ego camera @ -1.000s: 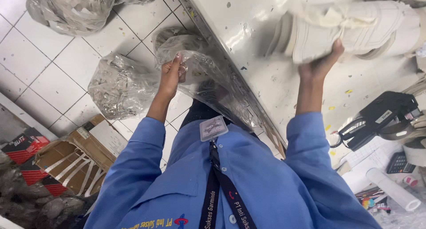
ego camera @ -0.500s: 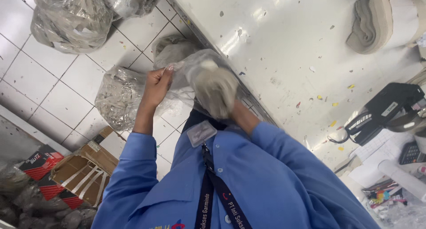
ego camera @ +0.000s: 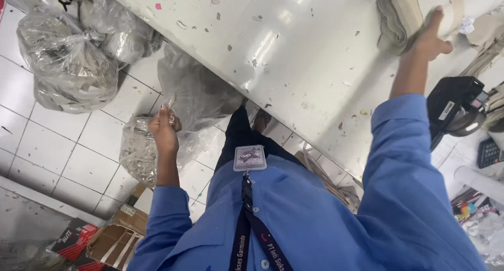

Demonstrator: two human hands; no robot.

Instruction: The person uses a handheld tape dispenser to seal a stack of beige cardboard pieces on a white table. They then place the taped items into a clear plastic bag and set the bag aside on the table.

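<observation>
Right now I am pinching the gathered mouth of a clear plastic bag in my left hand, fingers clenched tight around the crinkled film so the opening is staying up beside me. The bag is hanging low against the edge of the white worktable, down over the tiled floor, just in front of my legs, which is putting it below the table edge. Its film is too cloudy for me to tell what is inside.

My right hand is stretching far across the table and pressing down on a pale shoe lying at the far side; my fingers are curling over its upper, though I cannot tell whether they are truly closing around it or only resting on top.

More knotted clear sacks are sitting on the floor to my left, touching one another, and another stuffed bag is lying just beside my wrist. Flattened cardboard boxes are lying near my left elbow. A black hand-held device is resting on papers near my right elbow.
</observation>
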